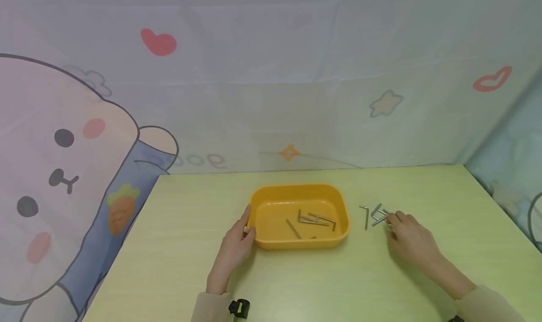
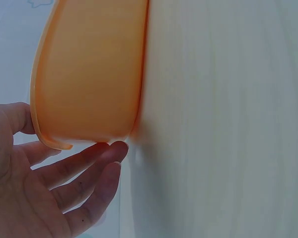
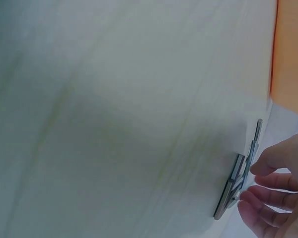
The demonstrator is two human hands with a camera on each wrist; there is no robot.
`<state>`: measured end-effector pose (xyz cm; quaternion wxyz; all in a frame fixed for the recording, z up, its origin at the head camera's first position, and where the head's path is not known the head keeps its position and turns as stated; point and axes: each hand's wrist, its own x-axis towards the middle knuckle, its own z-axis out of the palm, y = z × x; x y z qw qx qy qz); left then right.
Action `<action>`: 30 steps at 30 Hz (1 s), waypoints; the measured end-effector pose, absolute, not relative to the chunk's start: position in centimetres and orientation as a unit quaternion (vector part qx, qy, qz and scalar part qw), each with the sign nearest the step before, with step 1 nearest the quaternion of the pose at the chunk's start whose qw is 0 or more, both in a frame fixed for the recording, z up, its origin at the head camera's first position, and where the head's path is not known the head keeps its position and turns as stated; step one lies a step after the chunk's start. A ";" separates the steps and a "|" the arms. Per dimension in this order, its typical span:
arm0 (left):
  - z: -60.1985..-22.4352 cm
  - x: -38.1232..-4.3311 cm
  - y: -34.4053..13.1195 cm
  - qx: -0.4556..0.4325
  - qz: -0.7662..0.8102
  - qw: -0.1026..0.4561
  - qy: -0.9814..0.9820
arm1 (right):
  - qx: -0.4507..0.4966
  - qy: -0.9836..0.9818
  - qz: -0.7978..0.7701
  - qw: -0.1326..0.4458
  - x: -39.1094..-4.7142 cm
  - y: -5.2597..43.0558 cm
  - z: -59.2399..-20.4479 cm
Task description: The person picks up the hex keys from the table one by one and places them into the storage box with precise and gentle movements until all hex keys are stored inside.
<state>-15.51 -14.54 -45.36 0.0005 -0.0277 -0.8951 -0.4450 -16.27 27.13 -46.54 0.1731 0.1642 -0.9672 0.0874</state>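
Several L-shaped metal hex keys [image 1: 316,220] lie in a yellow plastic tray [image 1: 296,244]. At the tray's left end, my left hand [image 1: 234,242] holds the wall, thumb at the rim and fingers along the outside; the left wrist view shows its fingertips [image 2: 120,147] against the wall. To the right of the tray, a small crossed pile of hex keys [image 1: 378,215] lies on the table. My right hand [image 1: 412,239] reaches in from the right, thumb and fingertips at the pile, fingers bent a little. In the right wrist view, the fingertips [image 3: 244,196] are beside the keys [image 3: 232,186].
One separate hex key [image 1: 366,217] lies between the tray and the pile. The light wooden table [image 1: 322,284] ends at the back against a printed cloth [image 1: 271,100] with a cartoon animal at left. A dark cable [image 1: 532,218] hangs at the right edge.
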 end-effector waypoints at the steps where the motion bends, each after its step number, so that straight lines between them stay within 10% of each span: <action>1: -45.4 -15.5 -14.5 -0.028 -0.445 0.001 -0.895 | 0.160 -0.968 0.087 0.171 -16.3 27.1 -46.5; 30: -45.3 -15.5 -14.5 -0.022 -0.441 -0.002 -0.897 | 0.110 -0.984 0.094 0.101 -17.0 27.0 -46.8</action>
